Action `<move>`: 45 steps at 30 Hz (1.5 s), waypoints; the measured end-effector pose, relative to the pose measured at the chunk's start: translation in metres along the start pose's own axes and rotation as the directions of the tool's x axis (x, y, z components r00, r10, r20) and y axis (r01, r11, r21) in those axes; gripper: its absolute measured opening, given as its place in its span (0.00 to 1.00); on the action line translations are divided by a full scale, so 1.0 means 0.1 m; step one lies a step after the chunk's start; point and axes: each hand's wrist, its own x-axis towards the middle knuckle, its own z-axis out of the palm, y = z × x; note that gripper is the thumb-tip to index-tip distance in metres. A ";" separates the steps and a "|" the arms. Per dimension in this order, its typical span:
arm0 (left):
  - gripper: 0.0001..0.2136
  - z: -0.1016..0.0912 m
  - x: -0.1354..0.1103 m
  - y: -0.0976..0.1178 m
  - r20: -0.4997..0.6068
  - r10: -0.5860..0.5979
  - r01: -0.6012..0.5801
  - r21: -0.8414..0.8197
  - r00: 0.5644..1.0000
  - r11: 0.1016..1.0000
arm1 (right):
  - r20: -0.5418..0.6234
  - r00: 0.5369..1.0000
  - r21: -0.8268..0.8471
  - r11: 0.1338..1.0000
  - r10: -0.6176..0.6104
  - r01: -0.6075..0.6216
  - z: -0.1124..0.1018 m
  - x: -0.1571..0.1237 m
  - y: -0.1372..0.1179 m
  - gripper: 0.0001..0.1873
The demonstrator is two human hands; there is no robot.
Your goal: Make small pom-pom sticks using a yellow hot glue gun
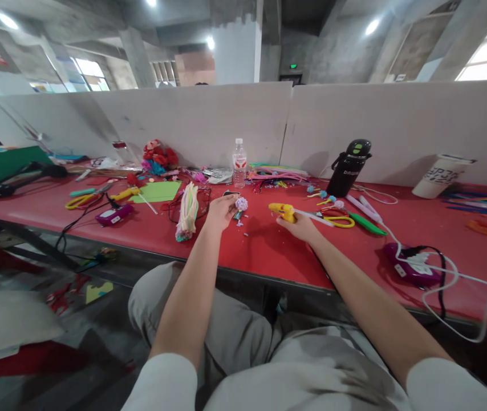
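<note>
My left hand [221, 211] is closed on a small lilac pompom-like flower [241, 204], held just above the red table [260, 254]. Little lilac and teal bits [239, 217] lie beneath it. In my right hand [298, 226] is a yellow glue gun [283, 212], its nozzle pointing left toward the flower, with a gap between them. A clear glue stick [313, 217] shows behind the gun. Left of my left hand lies a bundle of pale pipe cleaners [188, 212] with fuzzy pink and blue ends.
A water bottle [239, 164], a black flask [348, 169] and a white cup [440, 176] stand toward the back. Yellow-handled scissors [337, 219] and a green pen-like item [367, 224] lie at right. Purple power strips [410, 267] with cables sit on both sides. Green paper [158, 192] lies at left.
</note>
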 end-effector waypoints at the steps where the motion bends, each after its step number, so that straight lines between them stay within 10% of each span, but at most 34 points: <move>1: 0.03 0.00 0.00 -0.01 -0.012 0.002 -0.002 0.011 1.000 1.000 | 0.009 0.999 0.146 0.988 -0.043 0.041 0.00 -0.03 -0.04 0.22; 8: 0.04 0.00 0.00 -0.06 -0.046 -0.007 0.010 0.070 0.999 0.997 | -0.015 0.978 0.508 0.841 -0.209 0.187 -0.02 -0.24 -0.42 0.19; 45: 0.07 0.02 0.02 -0.13 -0.031 -0.015 0.019 0.106 0.999 0.994 | 0.030 0.975 0.373 0.907 -0.220 0.193 0.08 -0.25 -0.44 0.19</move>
